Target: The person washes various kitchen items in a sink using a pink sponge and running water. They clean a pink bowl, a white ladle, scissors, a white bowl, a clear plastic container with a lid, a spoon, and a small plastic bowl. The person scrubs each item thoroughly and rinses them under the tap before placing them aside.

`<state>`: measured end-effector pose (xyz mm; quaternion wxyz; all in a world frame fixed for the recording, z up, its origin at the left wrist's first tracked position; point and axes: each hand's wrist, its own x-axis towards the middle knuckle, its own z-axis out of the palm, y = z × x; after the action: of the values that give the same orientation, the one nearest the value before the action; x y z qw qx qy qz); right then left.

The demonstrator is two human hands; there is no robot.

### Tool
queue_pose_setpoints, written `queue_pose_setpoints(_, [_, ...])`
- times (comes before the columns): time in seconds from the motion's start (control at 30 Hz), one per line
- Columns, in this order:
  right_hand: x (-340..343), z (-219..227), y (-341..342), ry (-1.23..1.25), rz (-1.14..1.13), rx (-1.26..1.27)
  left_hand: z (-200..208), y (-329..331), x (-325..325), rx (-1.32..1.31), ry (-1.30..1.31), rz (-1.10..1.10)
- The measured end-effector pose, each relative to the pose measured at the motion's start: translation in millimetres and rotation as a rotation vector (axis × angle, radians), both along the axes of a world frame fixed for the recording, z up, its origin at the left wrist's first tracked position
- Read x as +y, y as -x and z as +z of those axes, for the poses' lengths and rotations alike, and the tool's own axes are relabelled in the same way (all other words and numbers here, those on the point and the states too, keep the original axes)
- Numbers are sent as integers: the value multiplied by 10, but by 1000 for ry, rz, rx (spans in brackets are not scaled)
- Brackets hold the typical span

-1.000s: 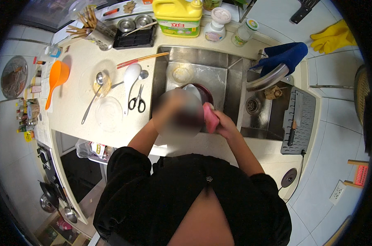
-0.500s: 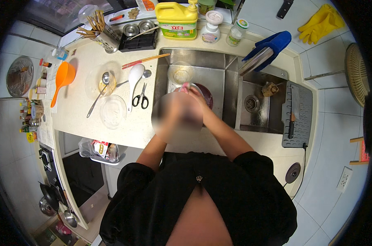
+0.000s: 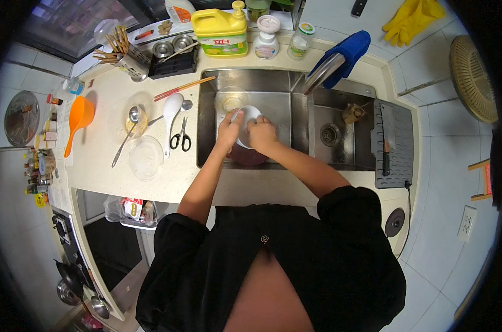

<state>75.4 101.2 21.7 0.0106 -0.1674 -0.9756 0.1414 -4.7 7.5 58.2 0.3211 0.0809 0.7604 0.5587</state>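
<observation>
A white bowl (image 3: 251, 113) is held tilted in the left sink basin. My left hand (image 3: 229, 131) grips its left side, thumb near the rim. On the opposite side, my right hand (image 3: 262, 134) is closed against the bowl with curled fingers; its fingertips are partly hidden. Below both hands sits a larger dark reddish bowl (image 3: 247, 157), mostly covered by the white bowl and my wrists. Beyond them, a clear bowl (image 3: 230, 99) rests in the far left part of the basin.
Left of the sink lie scissors (image 3: 180, 136), a white spoon (image 3: 171, 119), chopsticks (image 3: 184, 88) and a clear lid (image 3: 146, 158). The faucet (image 3: 324, 73) with a blue cover rises behind the basins. A knife (image 3: 386, 157) lies on the grey mat (image 3: 403, 160) at right.
My hands have moved farther into the basin, and the white bowl now shows between them. A pink patch seen by my fingers earlier is out of sight. The whole view has shifted slightly.
</observation>
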Motion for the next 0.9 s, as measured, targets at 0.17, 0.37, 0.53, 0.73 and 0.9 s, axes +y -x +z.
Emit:
queue_pose_setpoints(0.17, [121,326,-86,988,-283,-66,-307,138,-148,-496,-215,163])
queue_pose_setpoints(0.37, [-2,196,-477,697,-250,795,-370,21,-215,-1092,-465,326])
queue_pose_setpoints(0.53, [240,352,-45,1039,-337,729,-358,-196,-299,-1168,-434,9])
queue_pose_setpoints(0.73, [535,-209,65,2369,-298,221,42,-232,-98,-1134,-524,-74])
queue_pose_setpoints(0.9, [55,-460,-22,2623,-407,414,-451,-300,-48,-36,193,95])
